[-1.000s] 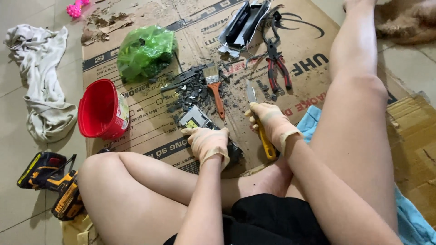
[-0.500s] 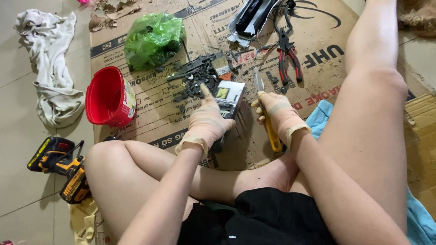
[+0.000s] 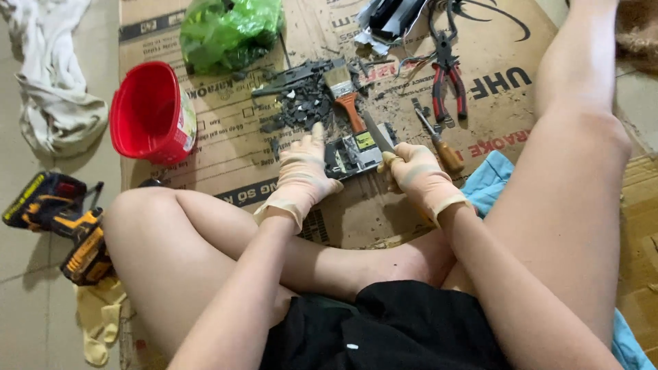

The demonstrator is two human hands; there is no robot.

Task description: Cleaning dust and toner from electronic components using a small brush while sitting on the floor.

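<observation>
I sit cross-legged on flattened cardboard. My left hand, in a beige glove, rests flat against the left side of a small dark electronic module lying on the cardboard. My right hand, also gloved, grips a knife-like tool whose metal blade lies across the module's right edge; the handle is hidden in my fist. Just beyond the module are a heap of dark broken fragments and a paintbrush with an orange handle.
A wooden-handled screwdriver and red-handled pliers lie to the right. A red bucket, a green plastic bag, a white rag and a yellow-black drill are on the left. A blue cloth lies under my right leg.
My right hand has brought the blade from beside the module onto its right edge. My left hand has shifted to the module's left side. The view has tilted slightly.
</observation>
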